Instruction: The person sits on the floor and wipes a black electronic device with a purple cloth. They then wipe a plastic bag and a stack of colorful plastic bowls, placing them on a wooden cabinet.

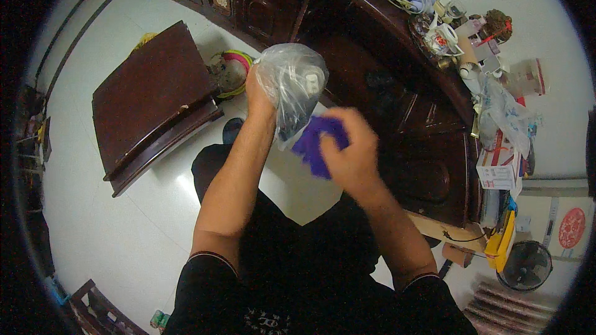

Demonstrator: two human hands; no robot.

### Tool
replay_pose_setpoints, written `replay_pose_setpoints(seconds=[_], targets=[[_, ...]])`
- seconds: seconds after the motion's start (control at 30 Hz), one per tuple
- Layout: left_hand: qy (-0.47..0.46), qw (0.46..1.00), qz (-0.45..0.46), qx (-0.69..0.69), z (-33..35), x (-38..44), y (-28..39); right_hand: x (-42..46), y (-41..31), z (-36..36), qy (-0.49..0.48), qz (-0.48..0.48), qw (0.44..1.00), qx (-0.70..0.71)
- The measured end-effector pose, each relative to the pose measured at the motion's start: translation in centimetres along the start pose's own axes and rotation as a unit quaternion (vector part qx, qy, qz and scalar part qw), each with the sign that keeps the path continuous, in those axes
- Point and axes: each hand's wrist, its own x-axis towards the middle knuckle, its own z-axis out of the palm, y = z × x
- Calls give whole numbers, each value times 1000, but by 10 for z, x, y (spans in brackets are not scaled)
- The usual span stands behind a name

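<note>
My left hand [259, 90] grips a clear plastic bag [292, 72] and holds it up off the floor. Through the plastic I see a white object [313, 81] and something dark lower down; what they are is hard to tell. A crumpled purple cloth [321, 144] is held in my right hand [354, 149], close to the bag's lower end. The right hand and cloth are blurred. Whether the cloth touches the bag cannot be made out.
A dark wooden table [149, 102] stands to the left, beside a round bin [230, 74] with a pink and green rim. Ahead and right runs a dark wooden cabinet [433, 177], its top crowded with a teapot [442, 39], cables, bags and a box [498, 167]. A fan [524, 265] stands at right.
</note>
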Motion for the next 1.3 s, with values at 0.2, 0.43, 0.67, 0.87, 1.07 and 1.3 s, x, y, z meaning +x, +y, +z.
replay_pose_setpoints(seconds=[0.2, 0.43, 0.67, 0.87, 1.07, 1.3], targets=[[-50, 990, 47, 126, -2, 0, -14, 70, -16, 8, 146, -86, 985, -26], [-54, 989, 98, 91, -23, 7, -22, 4, 7, 42, -95, -40, 994, -44], [1, 999, -37, -8, -10, -1, 18, 7, 32, -10, 125, 85, 988, -5], [-74, 987, -68, -127, -28, 8, -12, 42, 20, 17, 190, 65, 979, 43], [-47, 989, -53, -129, -36, 26, -4, -31, 52, 51, 8, 30, 999, 25], [23, 994, -101, -30, -3, -13, 29, 9, 92, 23, 180, 323, 824, 429]])
